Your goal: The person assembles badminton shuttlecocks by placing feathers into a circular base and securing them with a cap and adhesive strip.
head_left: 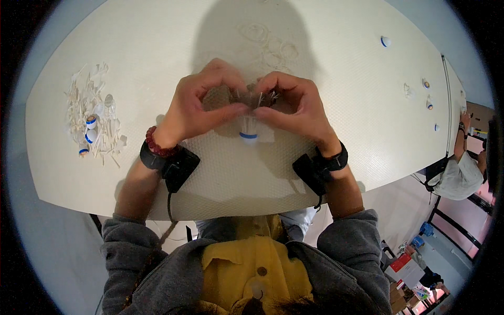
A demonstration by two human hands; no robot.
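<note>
My left hand (207, 100) and my right hand (294, 107) meet over the middle of the table, thumbs and index fingers curled toward each other in pinches. Between the fingertips is a small bundle of thin pale sticks or strands (261, 98) with dark parts; blur keeps me from telling its kind. Just below the fingertips lies a small white rounded piece with a blue band (248, 138), its upper part pale and partly hidden by my thumbs. Which hand grips what part of the bundle is hard to make out.
A pile of thin white strips (97, 123) lies at the left, with several blue-banded white pieces (91, 122) in it. A similar white piece (386, 41) sits at the far right, and several more (429, 103) near the right edge. Another person (457, 176) is beyond that edge.
</note>
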